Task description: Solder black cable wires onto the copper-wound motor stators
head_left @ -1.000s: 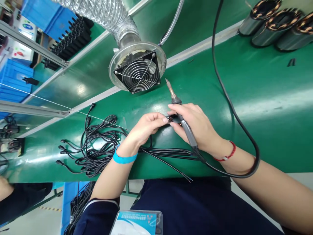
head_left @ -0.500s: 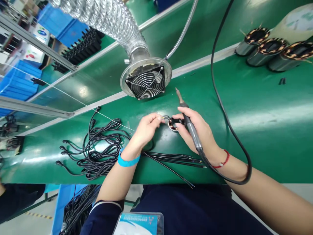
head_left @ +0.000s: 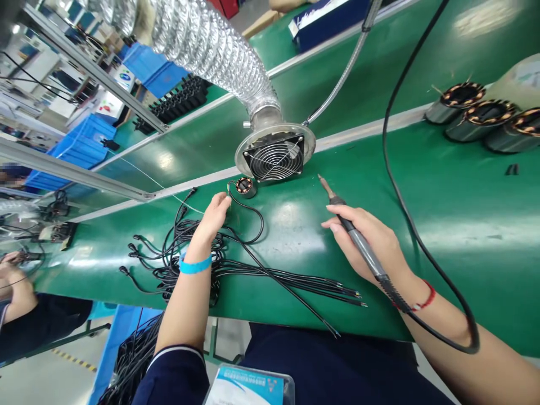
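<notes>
In my right hand [head_left: 367, 236] is a soldering iron [head_left: 358, 242], held like a pen, its bare metal tip pointing up and left over the green bench. My left hand [head_left: 216, 214] is closed in a pinch on thin wires [head_left: 229, 189], which lead to a small motor stator [head_left: 246, 187] with copper windings. The stator stands on the bench just right of those fingertips, below the fan. From the pinched wires a black cable [head_left: 261, 222] loops over the bench. Beneath the left forearm lies a pile of black cables [head_left: 169, 264], its stripped ends fanned out to the right.
A fume extractor fan [head_left: 276, 159] on a silver duct [head_left: 219, 50] hangs over the bench. Several larger stators [head_left: 481, 121] stand at the back right. The iron's cord [head_left: 388, 140] arcs down on the right. At left are blue bins [head_left: 76, 146] and another person's hand [head_left: 12, 270].
My left hand has moved left and away with the wires, and the small stator now stands near the fan. My right hand has left the stator and still holds the iron.
</notes>
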Available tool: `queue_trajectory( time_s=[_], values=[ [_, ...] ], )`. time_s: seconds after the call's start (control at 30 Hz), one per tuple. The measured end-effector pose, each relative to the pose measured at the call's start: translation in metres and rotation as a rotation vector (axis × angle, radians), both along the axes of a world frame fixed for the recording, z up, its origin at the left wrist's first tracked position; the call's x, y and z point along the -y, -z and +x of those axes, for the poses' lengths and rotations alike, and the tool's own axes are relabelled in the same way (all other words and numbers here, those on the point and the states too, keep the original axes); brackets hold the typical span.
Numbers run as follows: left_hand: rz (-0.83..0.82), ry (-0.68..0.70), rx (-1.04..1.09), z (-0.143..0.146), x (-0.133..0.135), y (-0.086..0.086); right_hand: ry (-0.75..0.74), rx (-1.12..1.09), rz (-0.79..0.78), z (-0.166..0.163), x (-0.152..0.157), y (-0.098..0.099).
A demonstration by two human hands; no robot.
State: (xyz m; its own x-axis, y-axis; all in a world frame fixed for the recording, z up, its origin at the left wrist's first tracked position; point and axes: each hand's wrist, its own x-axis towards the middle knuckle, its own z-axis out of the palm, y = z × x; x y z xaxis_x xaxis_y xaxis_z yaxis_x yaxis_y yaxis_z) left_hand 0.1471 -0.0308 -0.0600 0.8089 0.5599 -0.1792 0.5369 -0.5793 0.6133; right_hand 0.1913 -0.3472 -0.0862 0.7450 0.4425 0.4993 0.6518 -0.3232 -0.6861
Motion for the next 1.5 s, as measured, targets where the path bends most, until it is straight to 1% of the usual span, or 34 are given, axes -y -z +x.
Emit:
queue_trajectory(
  time_s=[0.1,0.2,0.3,0.37,0.43,0.5,0.53,0.57,0.63,0.67,0.7,0.73,0.8,0.9,1.0,1.07,1.17,1.23,1.3,1.33,1.37,1.43,1.5],
  values=[
    [0.074,0.086,-0.081,-0.015,0.001,-0.004,-0.024,0.032,-0.047,-0.001,0.005,-0.009],
    [0.154,0.143,-0.114,-0.020,0.006,-0.005,-0.068,0.088,-0.094,-0.001,0.015,-0.020],
    [0.213,0.192,-0.120,-0.019,0.013,-0.001,-0.097,0.171,-0.162,-0.001,0.038,-0.031],
    [0.295,0.220,-0.161,-0.017,0.018,0.004,-0.068,0.207,-0.229,0.001,0.062,-0.036],
    [0.375,0.228,-0.201,-0.015,0.022,0.008,0.007,0.219,-0.324,0.006,0.091,-0.040],
    [0.408,0.213,-0.198,-0.014,0.023,0.008,0.135,0.215,-0.441,0.016,0.121,-0.042],
    [0.413,0.199,-0.183,-0.014,0.022,0.006,0.217,0.186,-0.513,0.024,0.135,-0.042],
    [0.417,0.171,-0.171,-0.014,0.020,0.003,0.333,0.156,-0.552,0.033,0.146,-0.041],
    [0.404,0.080,-0.151,-0.018,0.015,-0.006,0.572,0.042,-0.610,0.057,0.162,-0.037],
    [0.385,0.027,-0.137,-0.020,0.012,-0.011,0.651,0.016,-0.629,0.070,0.167,-0.034],
    [0.359,-0.023,-0.121,-0.024,0.010,-0.016,0.670,0.020,-0.655,0.084,0.170,-0.032],
    [0.328,-0.065,-0.101,-0.029,0.009,-0.020,0.642,0.061,-0.680,0.097,0.172,-0.029],
    [0.234,-0.097,-0.059,-0.039,0.009,-0.025,0.585,0.157,-0.718,0.122,0.172,-0.024],
    [0.014,-0.040,-0.020,-0.055,0.017,-0.026,0.564,0.206,-0.723,0.148,0.170,-0.019],
    [-0.174,0.051,-0.012,-0.070,0.031,-0.024,0.588,0.238,-0.713,0.157,0.162,-0.020],
    [-0.273,0.103,-0.039,-0.078,0.043,-0.023,0.603,0.262,-0.715,0.153,0.154,-0.022],
    [-0.461,0.219,-0.102,-0.083,0.064,-0.022,0.571,0.293,-0.739,0.131,0.134,-0.026],
    [-0.601,0.304,-0.139,-0.080,0.077,-0.020,0.514,0.303,-0.754,0.106,0.116,-0.027],
    [-0.705,0.368,-0.170,-0.073,0.088,-0.018,0.428,0.308,-0.748,0.077,0.094,-0.028],
    [-0.728,0.393,-0.178,-0.067,0.093,-0.017,0.375,0.313,-0.733,0.062,0.082,-0.028],
    [-0.728,0.413,-0.172,-0.061,0.097,-0.017,0.299,0.330,-0.681,0.048,0.071,-0.029],
    [-0.673,0.422,-0.113,-0.048,0.104,-0.014,0.150,0.326,-0.552,0.024,0.050,-0.029],
    [-0.610,0.404,-0.071,-0.036,0.109,-0.010,-0.010,0.248,-0.437,0.009,0.034,-0.029]
  ],
)
